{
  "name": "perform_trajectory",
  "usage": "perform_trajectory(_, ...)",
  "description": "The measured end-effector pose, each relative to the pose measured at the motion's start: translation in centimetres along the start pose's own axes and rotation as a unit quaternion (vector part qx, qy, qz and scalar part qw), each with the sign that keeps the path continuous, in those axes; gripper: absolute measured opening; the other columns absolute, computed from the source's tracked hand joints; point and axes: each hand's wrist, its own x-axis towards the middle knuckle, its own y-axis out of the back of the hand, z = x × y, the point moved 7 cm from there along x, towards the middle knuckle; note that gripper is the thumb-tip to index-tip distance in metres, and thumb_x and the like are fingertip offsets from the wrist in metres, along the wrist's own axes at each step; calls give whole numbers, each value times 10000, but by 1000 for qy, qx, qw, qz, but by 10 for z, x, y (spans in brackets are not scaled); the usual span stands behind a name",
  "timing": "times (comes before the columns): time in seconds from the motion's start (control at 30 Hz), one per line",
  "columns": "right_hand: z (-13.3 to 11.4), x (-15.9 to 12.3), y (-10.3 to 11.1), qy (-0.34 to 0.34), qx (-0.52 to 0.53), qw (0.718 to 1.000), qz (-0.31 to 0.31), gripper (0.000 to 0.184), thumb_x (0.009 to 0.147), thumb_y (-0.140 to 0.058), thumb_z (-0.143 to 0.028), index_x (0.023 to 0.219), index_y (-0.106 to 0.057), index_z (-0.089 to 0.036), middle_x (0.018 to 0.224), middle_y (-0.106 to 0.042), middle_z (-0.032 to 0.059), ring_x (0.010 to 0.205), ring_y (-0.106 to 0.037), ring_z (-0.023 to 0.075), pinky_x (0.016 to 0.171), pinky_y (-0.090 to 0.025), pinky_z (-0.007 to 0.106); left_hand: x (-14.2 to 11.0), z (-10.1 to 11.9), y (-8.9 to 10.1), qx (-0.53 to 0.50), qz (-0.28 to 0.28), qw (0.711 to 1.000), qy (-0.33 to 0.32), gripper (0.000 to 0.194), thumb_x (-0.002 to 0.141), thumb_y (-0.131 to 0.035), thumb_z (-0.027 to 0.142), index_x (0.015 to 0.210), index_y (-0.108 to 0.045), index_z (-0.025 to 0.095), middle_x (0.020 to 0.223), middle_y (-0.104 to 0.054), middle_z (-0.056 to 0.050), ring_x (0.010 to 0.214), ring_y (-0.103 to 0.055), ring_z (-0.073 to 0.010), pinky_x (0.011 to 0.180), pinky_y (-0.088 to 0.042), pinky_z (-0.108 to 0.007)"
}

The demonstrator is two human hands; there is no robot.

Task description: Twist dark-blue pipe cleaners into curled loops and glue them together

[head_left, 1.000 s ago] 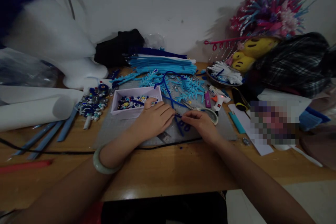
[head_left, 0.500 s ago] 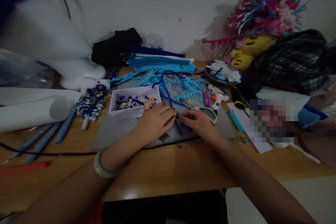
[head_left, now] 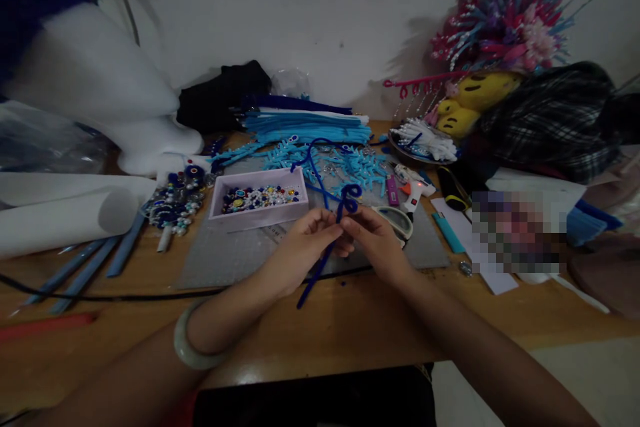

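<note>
A dark blue pipe cleaner (head_left: pixel 314 280) is pinched between both my hands above the front of the grey cutting mat (head_left: pixel 220 267). Its upper end curls into small loops, and its straight tail points down toward the table's front edge. My left hand (head_left: pixel 305 247) grips it from the left, thumb and fingers together. From the other side, my right hand (head_left: pixel 377 240) pinches it just below the loops. Behind my left hand stands a white box (head_left: pixel 260 217) of mixed beads. Scissors (head_left: pixel 397 220) lie partly hidden behind my right hand.
Light blue pipe cleaners (head_left: pixel 310 127) are stacked at the back, with branched blue pieces in front. A glue gun (head_left: pixel 414 190), a purple lighter (head_left: pixel 393 190) and a teal stick (head_left: pixel 449 232) lie to the right. A black cord (head_left: pixel 125 297) crosses the table at left.
The curled pipe cleaner has come up from the mat between my hands, its loops now showing above them. My left hand has shifted back from the bead box and turned thumb-up.
</note>
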Motion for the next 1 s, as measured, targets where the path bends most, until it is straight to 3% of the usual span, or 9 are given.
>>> perform_trajectory(0.13,12,4,6,-43,-32,999,-6,222,679,-593,-394,635,-554,-180,576,-494,-32,552,-448,93,560,-373,238,4,-15,3,13,-5,1000,24,155,668,-618,252,673,-497,155,617,-541,25,591,-543,-94,553,-416,-225)
perform_trajectory(0.23,17,6,13,-63,-17,998,6,221,694,-578,-379,616,-570,-172,595,-523,-26,583,-462,95,596,-370,239,9,-12,12,109,14,994,6,202,697,-597,326,628,-504,160,548,-483,47,518,-453,-69,481,-343,-194)
perform_trajectory(0.33,17,6,10,-73,-2,997,-36,236,708,-570,-373,601,-575,-163,608,-551,-17,597,-474,93,625,-370,244,14,-5,19,142,30,989,-25,194,709,-582,357,696,-519,174,548,-483,56,501,-417,-71,474,-325,-195)
perform_trajectory(0.47,16,2,0,-113,-25,988,-98,229,697,-587,-354,579,-560,-160,539,-525,-34,520,-456,78,575,-383,235,20,-8,22,112,6,993,-22,181,691,-602,334,720,-537,167,570,-480,54,498,-417,-68,487,-328,-203)
perform_trajectory(0.73,22,1,4,-183,29,980,-74,226,685,-592,-334,577,-499,-159,443,-418,-74,352,-346,40,339,-277,181,21,-12,26,-11,30,999,-6,141,654,-636,262,645,-534,165,561,-499,50,516,-434,-61,524,-348,-197)
perform_trajectory(1.0,28,1,9,-198,49,977,-64,208,664,-616,-314,581,-518,-150,414,-399,-81,338,-314,27,313,-258,160,20,-20,22,56,-16,998,25,159,681,-615,284,633,-530,159,553,-472,41,511,-423,-67,490,-332,-200)
